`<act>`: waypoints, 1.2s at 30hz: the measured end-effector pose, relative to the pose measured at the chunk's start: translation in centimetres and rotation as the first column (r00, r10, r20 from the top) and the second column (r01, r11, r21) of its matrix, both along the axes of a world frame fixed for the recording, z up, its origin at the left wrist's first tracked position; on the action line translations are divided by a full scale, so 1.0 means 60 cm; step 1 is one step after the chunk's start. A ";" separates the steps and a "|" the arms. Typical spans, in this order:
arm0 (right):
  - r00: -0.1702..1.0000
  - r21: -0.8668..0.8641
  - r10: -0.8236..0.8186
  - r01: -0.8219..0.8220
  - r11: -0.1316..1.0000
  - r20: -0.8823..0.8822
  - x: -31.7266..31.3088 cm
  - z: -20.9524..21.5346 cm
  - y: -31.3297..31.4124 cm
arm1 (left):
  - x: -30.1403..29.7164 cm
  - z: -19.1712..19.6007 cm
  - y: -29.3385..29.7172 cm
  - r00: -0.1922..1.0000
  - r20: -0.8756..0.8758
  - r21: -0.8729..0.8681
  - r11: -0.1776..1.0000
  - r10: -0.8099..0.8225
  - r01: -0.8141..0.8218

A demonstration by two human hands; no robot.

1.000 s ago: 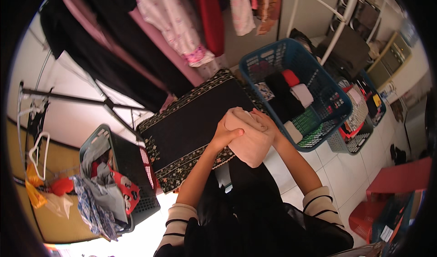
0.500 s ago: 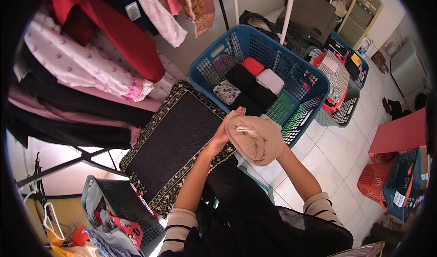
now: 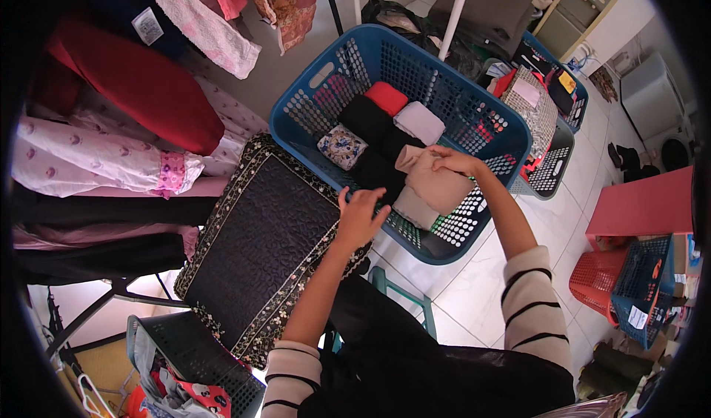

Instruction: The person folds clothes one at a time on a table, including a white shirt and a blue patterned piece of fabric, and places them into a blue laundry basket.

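Note:
My right hand grips a rolled beige garment over the near right part of a large blue plastic laundry basket. My left hand is empty, its fingers apart, close to the basket's near rim. Folded bundles lie in the basket: a red one, a white one, a floral one and several black ones. Partly under the beige roll shows a greyish folded cloth. A dark quilted cloth with a floral border lies left of my left hand.
Clothes hang on a rack at the left. A dark green basket of clothes stands lower left. Behind the blue basket are a grey basket with clothes and a white pole. A red basket stands at the right.
The beige roll has gone from between both hands, in front of the basket, to over its inside in my right hand. My left hand has let go and spread its fingers.

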State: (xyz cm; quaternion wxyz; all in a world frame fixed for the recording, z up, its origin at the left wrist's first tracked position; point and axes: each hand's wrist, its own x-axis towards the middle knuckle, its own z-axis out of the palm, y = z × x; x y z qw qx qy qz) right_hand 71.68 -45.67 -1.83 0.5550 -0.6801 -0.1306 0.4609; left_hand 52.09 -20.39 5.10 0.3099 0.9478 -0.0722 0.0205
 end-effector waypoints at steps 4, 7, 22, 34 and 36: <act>0.989 -0.281 0.110 -0.134 0.950 -0.100 0.040 -0.065 0.006 | -0.003 -0.030 -0.007 0.998 0.065 0.041 0.999 0.001 -0.004; 0.987 -0.339 0.005 -0.060 0.939 -0.160 0.048 -0.124 0.011 | -0.002 -0.029 -0.004 0.998 0.066 0.015 1.000 0.010 -0.011; 0.913 -0.910 0.123 0.359 0.209 0.389 -0.038 -0.165 0.051 | -0.002 -0.027 -0.007 0.999 0.037 -0.001 1.000 0.017 -0.017; 0.701 -0.762 0.300 0.579 0.290 0.647 -0.147 -0.252 0.136 | -0.005 -0.027 -0.009 0.997 0.079 0.007 1.000 0.023 -0.024; 0.724 -0.777 0.286 0.558 0.292 0.628 -0.144 -0.257 0.136 | -0.005 -0.026 -0.012 0.996 0.081 0.003 0.999 0.036 -0.036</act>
